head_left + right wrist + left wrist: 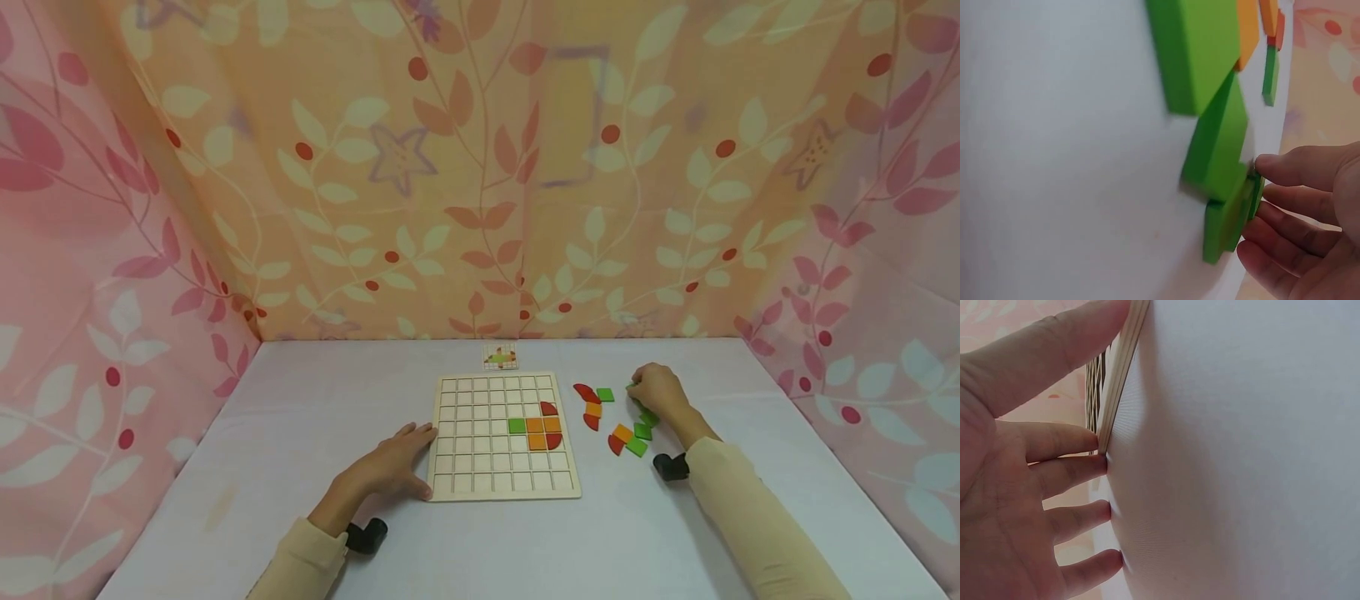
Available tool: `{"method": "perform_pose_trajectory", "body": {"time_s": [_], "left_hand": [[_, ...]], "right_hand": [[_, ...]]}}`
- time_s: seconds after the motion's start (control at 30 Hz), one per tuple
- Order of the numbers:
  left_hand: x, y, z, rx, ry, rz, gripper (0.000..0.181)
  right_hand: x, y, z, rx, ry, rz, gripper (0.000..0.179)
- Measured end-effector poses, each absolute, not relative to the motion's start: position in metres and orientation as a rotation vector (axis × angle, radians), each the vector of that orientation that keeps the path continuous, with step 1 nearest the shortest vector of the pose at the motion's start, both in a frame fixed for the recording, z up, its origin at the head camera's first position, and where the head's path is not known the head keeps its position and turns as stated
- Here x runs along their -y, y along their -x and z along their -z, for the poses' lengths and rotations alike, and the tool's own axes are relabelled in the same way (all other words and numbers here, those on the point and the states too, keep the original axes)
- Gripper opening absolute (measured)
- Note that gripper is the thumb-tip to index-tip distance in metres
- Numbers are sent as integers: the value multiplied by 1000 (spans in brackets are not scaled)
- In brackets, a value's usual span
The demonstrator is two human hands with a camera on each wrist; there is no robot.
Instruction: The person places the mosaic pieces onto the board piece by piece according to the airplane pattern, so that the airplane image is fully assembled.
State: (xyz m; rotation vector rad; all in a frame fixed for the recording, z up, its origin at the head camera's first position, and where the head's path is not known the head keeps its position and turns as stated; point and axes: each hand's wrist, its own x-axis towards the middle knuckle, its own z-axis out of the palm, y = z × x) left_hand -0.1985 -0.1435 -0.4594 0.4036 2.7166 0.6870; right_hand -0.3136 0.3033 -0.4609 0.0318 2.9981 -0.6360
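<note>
A wooden grid board lies flat on the table. It carries a green square, several orange squares and two red quarter-round pieces on its right side. My left hand rests at the board's left edge, thumb near the front corner, and its spread fingertips touch the rim in the left wrist view. Right of the board, my right hand pinches a green square tile between thumb and fingers. Other green tiles lie just beside it; the fingers partly hide the pinched one.
Loose red pieces, an orange square and a green square lie between board and right hand. Nearer me are more green, orange and red tiles. A small pattern card lies behind the board. Patterned cloth surrounds the table.
</note>
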Motion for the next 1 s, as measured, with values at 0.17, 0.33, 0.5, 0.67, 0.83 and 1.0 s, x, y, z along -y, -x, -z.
{"method": "perform_pose_trajectory", "body": {"time_s": [0.17,0.33,0.5,0.67,0.83,1.0], "left_hand": [[143,198,460,-2714,-406,-682,92],[143,198,460,-2711,-407,-683,93],[143,197,460,-2708,-394,-683,93],[143,196,460,-2710,-390,-680,93],[144,199,461,-2713,-390,-672,93],[146,202,463,-2721,-398,-655,93]], "right_hand": [[-296,310,456,-2990,-14,665,34],[-287,305,451,-2977,20,708,36],[-281,301,450,-2971,77,763,36],[-271,293,447,-2949,90,832,34],[-261,286,446,-2959,120,850,34],[-253,281,450,-2952,166,868,33]]}}
